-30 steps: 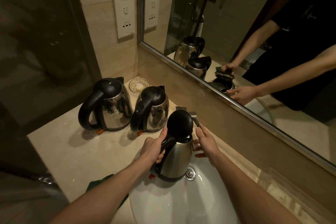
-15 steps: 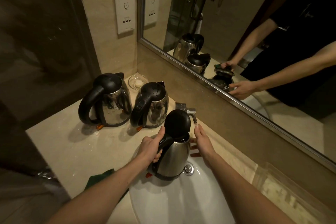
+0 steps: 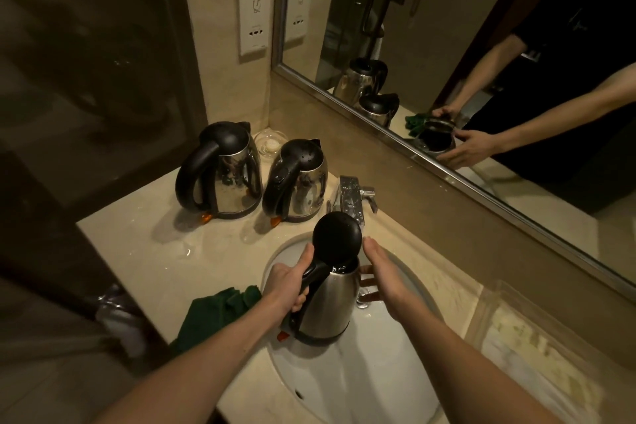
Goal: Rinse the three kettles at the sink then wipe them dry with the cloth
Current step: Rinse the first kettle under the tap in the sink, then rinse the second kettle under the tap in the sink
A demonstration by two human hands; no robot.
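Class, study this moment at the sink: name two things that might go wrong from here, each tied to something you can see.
1. The countertop shows water droplets near the two standing kettles, which may leave them wet underneath.
2. The held kettle hangs over the sink with its lid open; the left hand grips the handle and the right hand is beside the body, so wet metal might slip.

One head-worn camera, looking steeply down and forward from close above the sink (image 3: 378,372), counter corner (image 3: 144,244) left, mirror (image 3: 481,45) ahead-right.
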